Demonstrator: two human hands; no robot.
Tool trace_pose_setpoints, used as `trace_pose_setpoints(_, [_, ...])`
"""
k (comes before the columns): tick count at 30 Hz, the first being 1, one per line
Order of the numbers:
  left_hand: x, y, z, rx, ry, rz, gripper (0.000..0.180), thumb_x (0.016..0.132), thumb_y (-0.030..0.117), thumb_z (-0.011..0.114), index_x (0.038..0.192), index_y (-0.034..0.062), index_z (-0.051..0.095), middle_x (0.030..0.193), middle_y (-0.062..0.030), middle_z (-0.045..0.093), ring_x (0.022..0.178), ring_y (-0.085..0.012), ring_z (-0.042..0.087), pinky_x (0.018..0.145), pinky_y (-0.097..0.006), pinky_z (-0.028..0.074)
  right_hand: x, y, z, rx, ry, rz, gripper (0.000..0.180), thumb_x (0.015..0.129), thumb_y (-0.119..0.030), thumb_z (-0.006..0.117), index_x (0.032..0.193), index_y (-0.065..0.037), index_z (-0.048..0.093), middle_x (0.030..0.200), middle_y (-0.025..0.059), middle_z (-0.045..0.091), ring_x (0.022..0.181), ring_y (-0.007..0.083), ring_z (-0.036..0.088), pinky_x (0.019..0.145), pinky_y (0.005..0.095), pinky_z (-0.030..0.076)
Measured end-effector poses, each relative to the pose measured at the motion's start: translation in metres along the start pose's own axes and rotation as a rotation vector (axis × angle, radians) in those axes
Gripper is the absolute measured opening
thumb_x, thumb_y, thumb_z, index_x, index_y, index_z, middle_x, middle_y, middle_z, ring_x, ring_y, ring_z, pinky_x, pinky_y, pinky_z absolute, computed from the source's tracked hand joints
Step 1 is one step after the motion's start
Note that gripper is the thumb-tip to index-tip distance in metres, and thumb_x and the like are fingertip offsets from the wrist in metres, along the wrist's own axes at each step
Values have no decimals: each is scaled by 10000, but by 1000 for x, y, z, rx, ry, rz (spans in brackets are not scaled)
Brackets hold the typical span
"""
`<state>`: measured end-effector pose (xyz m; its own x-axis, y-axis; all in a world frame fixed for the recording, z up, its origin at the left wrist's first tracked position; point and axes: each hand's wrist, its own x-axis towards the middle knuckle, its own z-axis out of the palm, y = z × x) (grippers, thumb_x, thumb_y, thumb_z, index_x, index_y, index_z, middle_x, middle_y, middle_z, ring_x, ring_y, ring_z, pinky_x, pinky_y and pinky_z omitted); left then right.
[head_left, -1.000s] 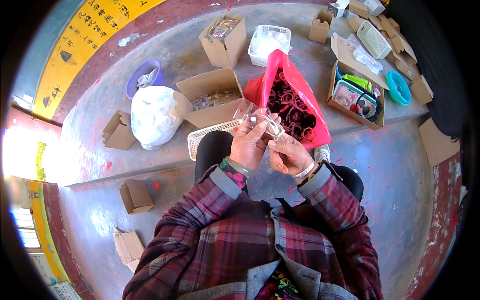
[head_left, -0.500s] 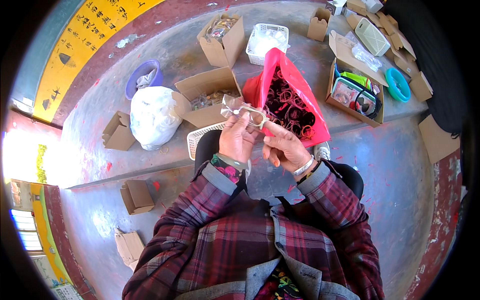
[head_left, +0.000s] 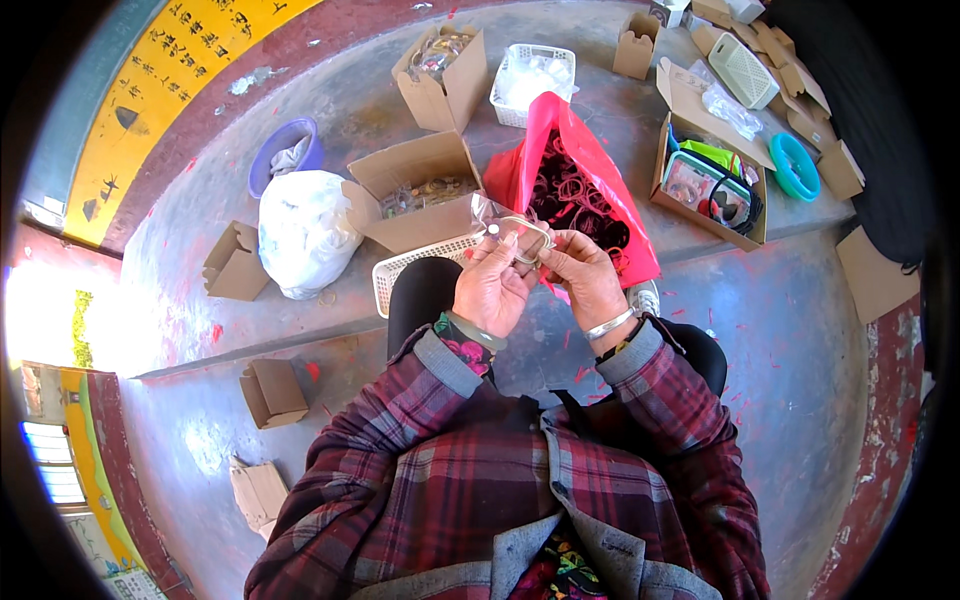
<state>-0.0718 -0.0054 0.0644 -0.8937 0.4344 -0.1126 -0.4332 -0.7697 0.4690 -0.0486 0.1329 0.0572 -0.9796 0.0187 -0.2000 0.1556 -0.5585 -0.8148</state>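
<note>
Head view: clear packet (head_left: 510, 228) pinched between left hand (head_left: 492, 285) and right hand (head_left: 582, 275).

Grey concrete floor (head_left: 800, 330) flecked with red, stepped by a low ledge (head_left: 250, 345), edged with a dark red band (head_left: 330, 50) and yellow strip (head_left: 170, 90), glaring sunlight at left.

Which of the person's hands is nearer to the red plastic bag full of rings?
The right hand. It is held up just in front of the red plastic bag, overlapping its lower edge in the picture. The left hand is further off, toward the white basket.
</note>
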Motion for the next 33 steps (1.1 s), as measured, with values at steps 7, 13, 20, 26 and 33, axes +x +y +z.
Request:
trace_pose_setpoints(7, [-2, -10, -3, 57, 18, -57, 246, 892, 102, 490, 1123, 18, 488, 1145, -151, 552, 1081, -250, 531, 936, -405, 429, 4, -1, -7, -20, -18, 88, 152, 781, -112, 668, 900, -88, 576, 766, -37, 573, 653, 66, 533, 600, 213, 427])
trace_pose_setpoints(13, [-3, -7, 0, 44, -6, -47, 236, 892, 104, 494, 1114, 25, 502, 1144, -132, 557, 1068, -225, 538, 937, -388, 411, 4, -2, -9, -30, -49, 114, 125, 786, -114, 670, 877, -104, 584, 771, -43, 576, 668, 65, 542, 607, 212, 442])
trace_pose_setpoints(20, [-7, -16, 0, 70, -17, -137, 228, 883, 109, 516, 1105, 58, 521, 1144, -100, 561, 1058, -200, 535, 933, -370, 408, 5, 6, -12, 2, -24, 19, 140, 769, -115, 687, 849, -77, 578, 713, -68, 514, 641, 32, 458, 590, 186, 377])
trace_pose_setpoints(26, [-8, -25, -9, 39, -17, -160, 237, 877, 99, 525, 1113, 78, 517, 1127, -68, 567, 1044, -193, 539, 942, -375, 405, 9, 13, -10, -66, 36, -126, 82, 779, -71, 663, 791, -56, 583, 701, -64, 497, 631, 22, 431, 565, 173, 362])
trace_pose_setpoints(33, [-8, -20, -3, 19, -3, -121, 260, 887, 65, 472, 1147, 73, 482, 1125, -79, 562, 1077, -219, 533, 963, -398, 398, 4, 1, -6, -135, -85, -88, 113, 820, -129, 618, 865, -28, 591, 752, -53, 522, 690, 25, 448, 637, 172, 368])
